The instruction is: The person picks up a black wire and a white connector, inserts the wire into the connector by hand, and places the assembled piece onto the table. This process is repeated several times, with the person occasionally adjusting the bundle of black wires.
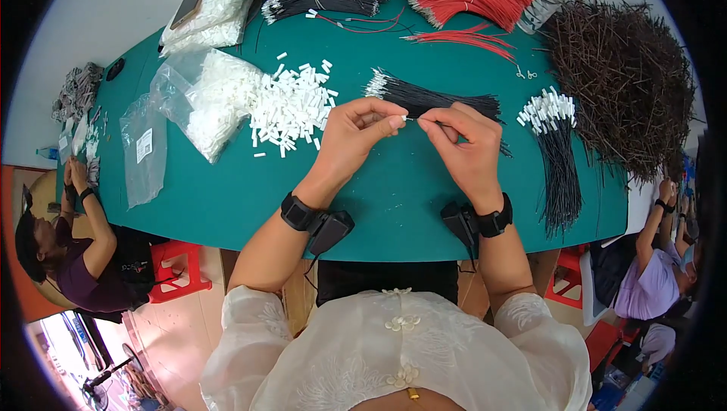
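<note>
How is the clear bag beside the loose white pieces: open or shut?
Open: white pieces spread from the clear bag onto the green table.

A sheer white blouse [371, 343] is worn, its cloth patterned with pale embroidery [341, 388]. The front is trimmed down the middle with cream, flower-shaped knot fasteners [402, 323], and a small gold-coloured piece [413, 393] is seen at the neckline. The arms are covered to about the elbow by loose, translucent left [246, 335] and right [545, 335] sleeves, also embroidered. Each wrist is circled by a broad black band [298, 212], to which a boxy black unit [331, 231] with a thin dark cable [310, 271] is fixed. Below the blouse, a black garment [386, 278] is partly shown.
</note>
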Available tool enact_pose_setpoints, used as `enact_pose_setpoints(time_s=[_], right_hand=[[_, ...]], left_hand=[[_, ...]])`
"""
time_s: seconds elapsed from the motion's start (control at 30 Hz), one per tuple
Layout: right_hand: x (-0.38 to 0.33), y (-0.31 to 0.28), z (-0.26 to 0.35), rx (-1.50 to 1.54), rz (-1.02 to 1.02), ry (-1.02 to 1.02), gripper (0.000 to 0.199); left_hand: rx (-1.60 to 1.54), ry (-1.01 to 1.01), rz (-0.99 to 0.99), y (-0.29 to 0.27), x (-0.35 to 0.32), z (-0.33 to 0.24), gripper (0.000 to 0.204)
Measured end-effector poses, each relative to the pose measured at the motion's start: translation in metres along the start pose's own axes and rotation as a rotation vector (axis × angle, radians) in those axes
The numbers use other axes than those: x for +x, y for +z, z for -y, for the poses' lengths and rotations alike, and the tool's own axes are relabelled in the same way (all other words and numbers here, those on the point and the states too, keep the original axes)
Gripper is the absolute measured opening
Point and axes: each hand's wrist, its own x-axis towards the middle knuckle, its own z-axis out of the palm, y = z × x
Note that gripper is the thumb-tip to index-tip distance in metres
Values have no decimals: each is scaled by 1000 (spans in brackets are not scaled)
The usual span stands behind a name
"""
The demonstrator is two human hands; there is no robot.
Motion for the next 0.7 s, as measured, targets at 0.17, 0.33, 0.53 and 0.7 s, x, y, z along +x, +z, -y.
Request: enact_pose_setpoints(time_s=[0.17, 0.33, 0.53, 0.7], right_hand=[[-1, 2, -1, 57, 1, 60, 9], [-3, 7, 0, 101, -10, 87, 8], [-4, 10, 0, 88, -13, 93, 6], [-7, 15, -2, 39, -24, 60, 6]], left_hand=[[37, 6, -11, 3, -1, -1, 15], [30, 38, -5, 1, 0, 4, 14], [110, 43, -10, 3, 0, 6, 14], [77, 31, -20, 3, 1, 12, 12]])
